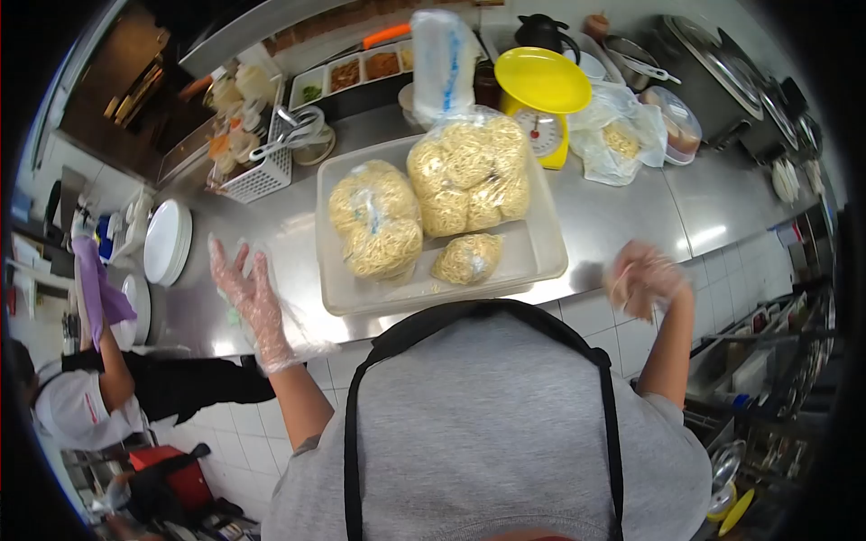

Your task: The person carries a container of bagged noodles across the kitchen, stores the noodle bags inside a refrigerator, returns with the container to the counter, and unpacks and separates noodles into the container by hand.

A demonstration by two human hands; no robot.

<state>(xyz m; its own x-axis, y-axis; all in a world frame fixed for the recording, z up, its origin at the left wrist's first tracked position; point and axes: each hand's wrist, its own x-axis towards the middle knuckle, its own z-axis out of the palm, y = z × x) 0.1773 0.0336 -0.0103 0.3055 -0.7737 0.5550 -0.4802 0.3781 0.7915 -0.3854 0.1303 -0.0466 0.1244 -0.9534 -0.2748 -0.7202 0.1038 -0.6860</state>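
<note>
A translucent plastic tub (330,270) rests on the steel counter. It holds two large clear bags of noodles (374,221), (469,171) and one small bag of noodles (467,259). My left hand (250,302), in a clear plastic glove, is raised to the left of the tub with its fingers spread and nothing in it. To the right of the tub, my right hand (645,278), also gloved, hangs in the air near the counter's front edge. Its fingers are bent and blurred, so their grip is unclear.
Behind the tub stand a yellow scale (543,81) and a roll of plastic bags (442,68). An opened bag of noodles (621,140) lies right of the scale. A white basket (257,180) and plates (168,242) are left. A co-worker (86,406) stands at far left.
</note>
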